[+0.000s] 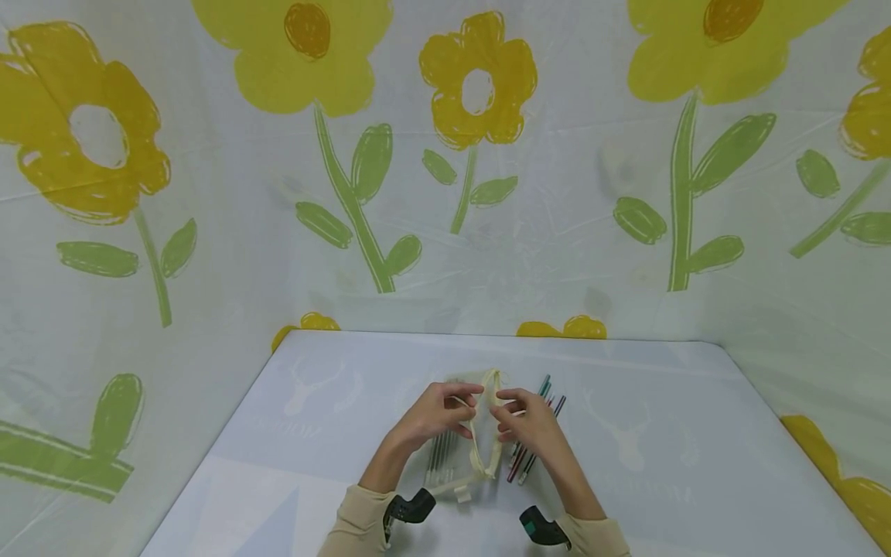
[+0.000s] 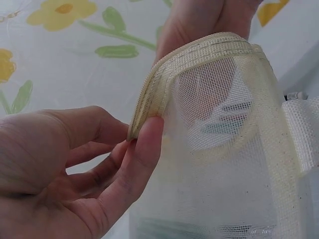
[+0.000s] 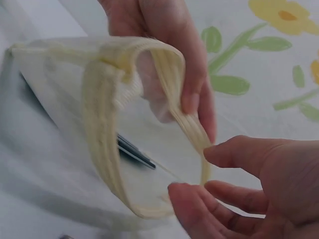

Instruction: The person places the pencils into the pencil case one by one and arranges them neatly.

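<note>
Pouch, cream mesh, above mid-counter, between both hands. Left hand: thumb-and-finger pinch on zippered rim. Right hand: half open, thumb touching rim across the mouth, fingers loosely bent; can't tell whether pinching or just touching. Pencils or pens on counter, beside right hand. Lettering on counter, too faint to read.

A white cloth printed with big yellow flowers, green stems and leaves hangs behind and beside a pale counter with faint deer heads.
</note>
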`<state>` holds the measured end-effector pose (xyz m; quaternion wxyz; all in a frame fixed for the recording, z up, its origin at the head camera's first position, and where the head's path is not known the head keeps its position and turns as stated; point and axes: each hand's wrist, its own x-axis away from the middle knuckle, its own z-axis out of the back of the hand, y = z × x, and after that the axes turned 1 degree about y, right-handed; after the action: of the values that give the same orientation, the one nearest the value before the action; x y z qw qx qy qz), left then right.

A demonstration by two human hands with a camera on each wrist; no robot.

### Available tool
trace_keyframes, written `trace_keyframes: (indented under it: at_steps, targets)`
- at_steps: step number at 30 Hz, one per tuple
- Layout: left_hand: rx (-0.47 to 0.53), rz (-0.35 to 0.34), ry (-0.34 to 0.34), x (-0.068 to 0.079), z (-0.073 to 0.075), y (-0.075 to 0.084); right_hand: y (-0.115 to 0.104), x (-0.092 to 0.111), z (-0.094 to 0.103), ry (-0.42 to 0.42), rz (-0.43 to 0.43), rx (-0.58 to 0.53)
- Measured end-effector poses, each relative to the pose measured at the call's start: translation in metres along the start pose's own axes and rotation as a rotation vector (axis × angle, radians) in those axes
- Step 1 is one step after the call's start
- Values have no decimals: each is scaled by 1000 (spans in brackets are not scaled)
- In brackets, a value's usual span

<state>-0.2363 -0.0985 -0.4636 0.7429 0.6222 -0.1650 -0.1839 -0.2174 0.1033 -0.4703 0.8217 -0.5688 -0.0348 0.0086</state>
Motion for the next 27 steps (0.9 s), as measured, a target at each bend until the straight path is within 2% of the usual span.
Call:
trace_keyframes:
  at_steps: [7,14,19,27]
  targets:
    - [5,-7,7,1,1,2,0,2,28,41,-36,141]
    - [5,-4,13,2,3,2,5,5,53,79,-126,275]
    - [4,-3,24,3,5,2,7,7,61,67,-161,362]
    - [0,-2,26,3,5,3,16,7,63,59,-236,428]
